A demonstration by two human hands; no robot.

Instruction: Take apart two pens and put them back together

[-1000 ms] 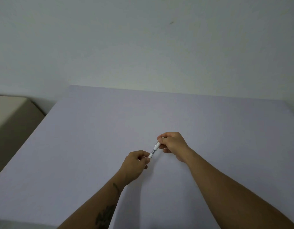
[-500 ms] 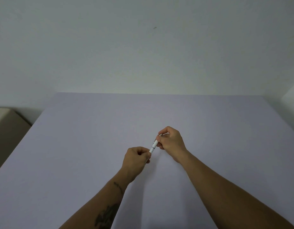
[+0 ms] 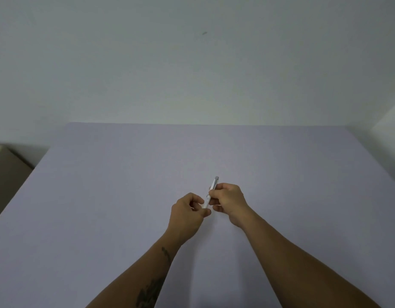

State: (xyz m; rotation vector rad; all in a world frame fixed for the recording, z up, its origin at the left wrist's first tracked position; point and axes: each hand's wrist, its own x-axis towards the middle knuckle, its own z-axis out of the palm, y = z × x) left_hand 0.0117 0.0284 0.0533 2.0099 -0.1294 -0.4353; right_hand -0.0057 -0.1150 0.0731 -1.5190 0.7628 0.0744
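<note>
I hold one white pen (image 3: 212, 187) over the middle of the pale lavender table (image 3: 103, 185). It tilts away from me, its silver-grey far end sticking up past my right hand. My right hand (image 3: 228, 200) grips the upper part of the barrel with fingers curled around it. My left hand (image 3: 188, 213) pinches the lower end between thumb and fingertips; that end is hidden by my fingers. The two hands sit close together, nearly touching. Only this one pen is in view.
A plain white wall (image 3: 192, 63) rises behind the table's far edge. A beige box-like piece of furniture (image 3: 5, 172) stands off the table's left side. The table's right edge runs near the frame's right border.
The pen has tipped more upright, and its far end now pokes out above my right hand. My hands have drawn closer together. The camera view has shifted slightly.
</note>
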